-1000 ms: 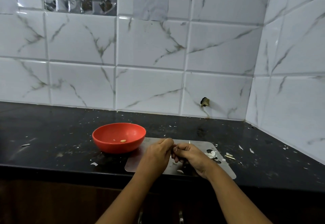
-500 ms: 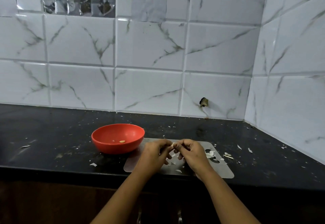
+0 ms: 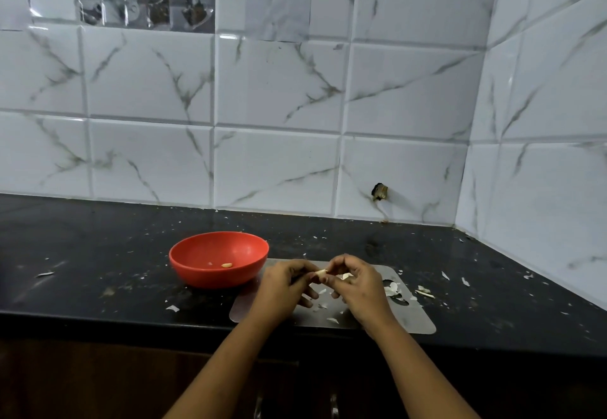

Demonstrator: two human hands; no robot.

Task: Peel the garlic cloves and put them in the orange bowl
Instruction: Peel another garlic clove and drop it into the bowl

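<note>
An orange bowl stands on the black counter, left of my hands, with one peeled clove lying in it. My left hand and my right hand meet just above a grey cutting board. Between their fingertips they pinch a pale garlic clove. A strip of white skin sticks out under my right thumb. Most of the clove is hidden by the fingers.
Bits of white garlic skin lie on the board and are scattered over the black counter, more at the right. White tiled walls close the back and right side. The counter's front edge runs just below the board.
My hands have parted a little, and the pale clove now shows between the fingertips. More skin scraps lie on the board under them. The bowl has not moved.
</note>
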